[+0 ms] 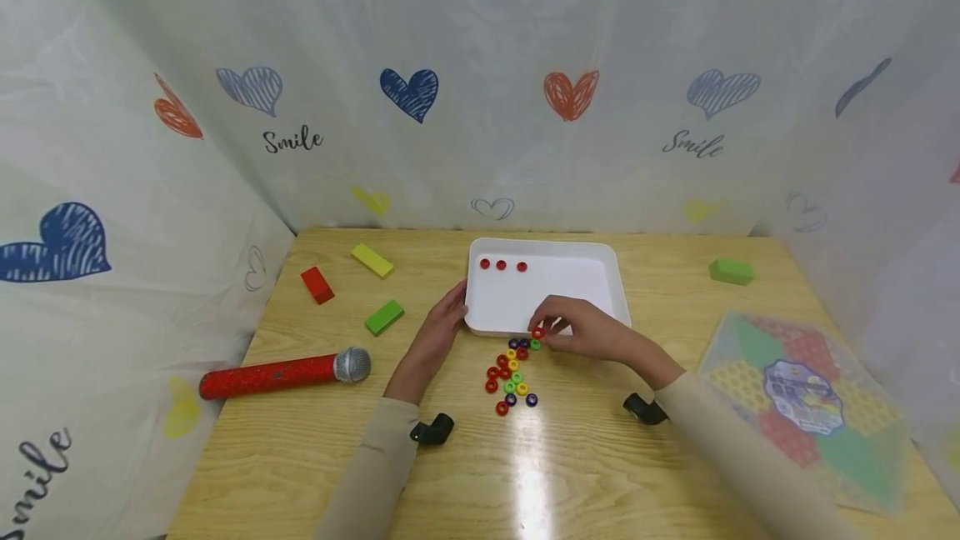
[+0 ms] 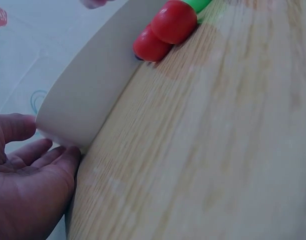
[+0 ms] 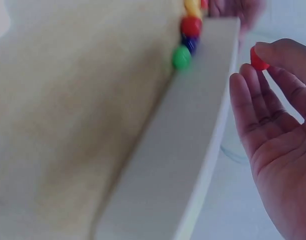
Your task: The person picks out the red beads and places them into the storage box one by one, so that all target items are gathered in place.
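Note:
A white tray (image 1: 547, 290) lies on the table with three red rings (image 1: 501, 265) in a row near its back left. My left hand (image 1: 435, 338) rests against the tray's left side; in the left wrist view its thumb (image 2: 18, 127) touches the rim and its fingertips meet the outer wall low down. Between thumb and index finger, my right hand (image 1: 581, 327) pinches a red ring (image 3: 258, 59), held just over the tray's front rim. In front of the tray lies a loose pile of small red, yellow, green and dark purple rings (image 1: 512, 373).
To the left are a red microphone (image 1: 285, 375), a red block (image 1: 317, 285), a yellow block (image 1: 372, 260) and a green block (image 1: 385, 317). At right lie another green block (image 1: 731, 271) and a patterned plastic packet (image 1: 806, 398). A printed curtain (image 1: 487, 165) stands behind the table.

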Demonstrator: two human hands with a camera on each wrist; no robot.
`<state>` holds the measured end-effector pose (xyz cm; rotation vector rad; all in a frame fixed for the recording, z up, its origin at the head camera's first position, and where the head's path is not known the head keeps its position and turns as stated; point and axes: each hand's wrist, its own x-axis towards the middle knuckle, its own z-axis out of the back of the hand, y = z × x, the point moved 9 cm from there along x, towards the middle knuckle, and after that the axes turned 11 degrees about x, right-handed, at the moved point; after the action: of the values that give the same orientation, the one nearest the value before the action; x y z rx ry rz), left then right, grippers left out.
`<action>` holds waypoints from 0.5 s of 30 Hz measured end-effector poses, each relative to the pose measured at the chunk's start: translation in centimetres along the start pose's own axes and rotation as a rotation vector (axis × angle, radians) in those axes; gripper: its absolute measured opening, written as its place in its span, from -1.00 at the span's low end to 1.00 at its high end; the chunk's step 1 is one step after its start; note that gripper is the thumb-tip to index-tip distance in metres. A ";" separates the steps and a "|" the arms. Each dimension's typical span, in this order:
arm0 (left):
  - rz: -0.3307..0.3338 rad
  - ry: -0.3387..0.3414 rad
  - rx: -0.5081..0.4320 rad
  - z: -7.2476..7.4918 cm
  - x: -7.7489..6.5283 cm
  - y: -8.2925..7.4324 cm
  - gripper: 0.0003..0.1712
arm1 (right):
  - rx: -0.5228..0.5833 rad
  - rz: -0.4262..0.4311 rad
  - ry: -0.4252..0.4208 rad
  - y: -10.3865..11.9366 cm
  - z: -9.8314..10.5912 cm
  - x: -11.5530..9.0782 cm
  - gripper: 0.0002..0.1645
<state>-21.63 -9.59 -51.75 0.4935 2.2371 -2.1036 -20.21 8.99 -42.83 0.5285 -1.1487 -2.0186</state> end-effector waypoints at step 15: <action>0.017 -0.010 -0.007 -0.1 0.0 0.0 -0.41 | 0.038 -0.046 -0.105 -0.7 4.9 4.6 -0.69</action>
<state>-21.65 -9.48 -51.79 0.4986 2.2265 -2.0843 -26.67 8.43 -40.89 0.4767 -1.2499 -2.0890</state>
